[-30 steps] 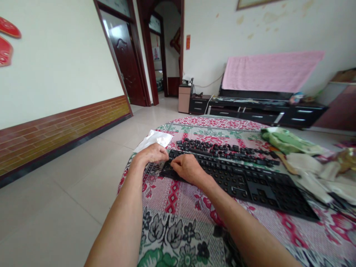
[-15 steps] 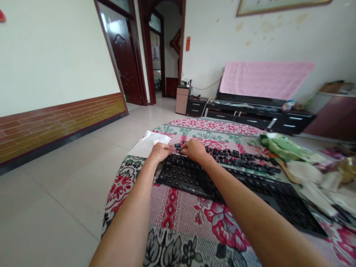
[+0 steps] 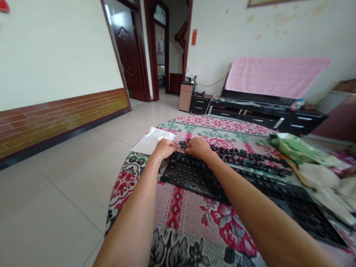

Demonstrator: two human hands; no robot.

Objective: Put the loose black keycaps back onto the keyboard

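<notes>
A black keyboard (image 3: 191, 177) lies on the flowered cloth, with many of its key positions bare. Behind it, loose black keycaps (image 3: 244, 152) are spread in uneven rows. My left hand (image 3: 165, 148) is closed at the keyboard's far left corner, beside a white sheet (image 3: 150, 142); whatever its fingertips hold is too small to make out. Close by on the right, my right hand (image 3: 198, 148) is curled with fingertips pinched low over the back edge of the keyboard, and its grip is hidden. A few keycaps show in the gap between both hands.
A green cloth bag (image 3: 303, 148) and pale fabric (image 3: 319, 181) lie at the right side of the table. The patterned tablecloth (image 3: 191, 218) ends in a curved edge on the left, above a tiled floor (image 3: 61, 193). A low black cabinet (image 3: 256, 113) stands beyond.
The whole view has shifted slightly, so the scene sits further right. My hands stay at the keyboard's far left corner; my right fingers look more curled.
</notes>
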